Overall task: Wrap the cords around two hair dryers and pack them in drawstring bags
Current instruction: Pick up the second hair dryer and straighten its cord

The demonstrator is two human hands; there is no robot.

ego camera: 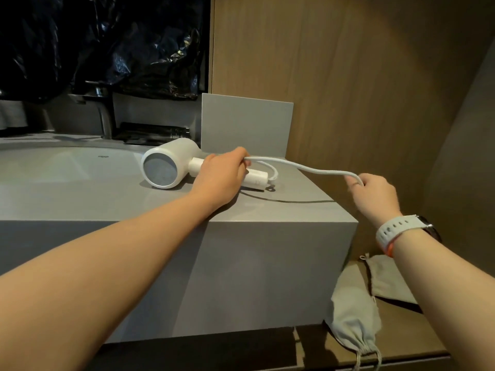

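A white hair dryer (167, 163) lies on its side on the grey vanity counter (267, 210), its round rear grille facing me. My left hand (222, 172) grips the dryer's handle and pins the white cord (302, 167) against it. The cord runs rightward in the air to my right hand (375, 195), which pinches it off the counter's right edge. One loop of cord curls beside the handle's end. Two grey drawstring bags (353, 314) (388, 277) lie on a lower wooden shelf at the bottom right.
A white sink basin (67, 167) and a metal tap (103, 113) are left of the dryer. A grey panel (246, 124) stands behind it, and wooden walls (361, 76) close in the right side. Black plastic sheeting (107, 44) hangs at the back left.
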